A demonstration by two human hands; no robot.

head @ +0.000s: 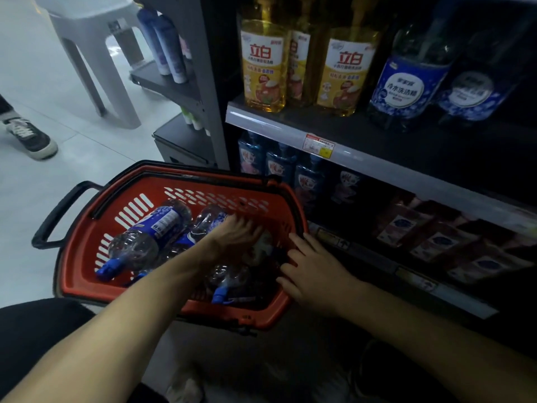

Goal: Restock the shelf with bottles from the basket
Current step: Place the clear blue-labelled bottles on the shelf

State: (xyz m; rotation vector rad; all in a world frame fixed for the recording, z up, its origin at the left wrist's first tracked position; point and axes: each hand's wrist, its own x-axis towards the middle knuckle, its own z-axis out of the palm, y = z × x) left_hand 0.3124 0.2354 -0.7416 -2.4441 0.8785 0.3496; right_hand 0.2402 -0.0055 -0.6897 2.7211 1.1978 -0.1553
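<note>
A red shopping basket (87,242) with black handles stands on the floor before the shelf (270,126). Several clear bottles with blue labels and blue caps lie in it; one lies on top at the left (151,231). My left hand (235,237) reaches into the middle of the basket, its fingers curled over another bottle (226,279) whose cap points toward me. My right hand (313,271) lies at the basket's right rim, fingers stretched inward and touching the same dark pile. Matching blue-labelled bottles (409,82) stand upright on the upper shelf at the right.
Yellow detergent bottles (264,62) stand left of the blue ones. The lower shelf holds dark blue bottles (279,167) and pouches (436,237). A grey plastic stool (96,53), a side rack with tubes (171,50) and another person's shoe (32,138) are at the left.
</note>
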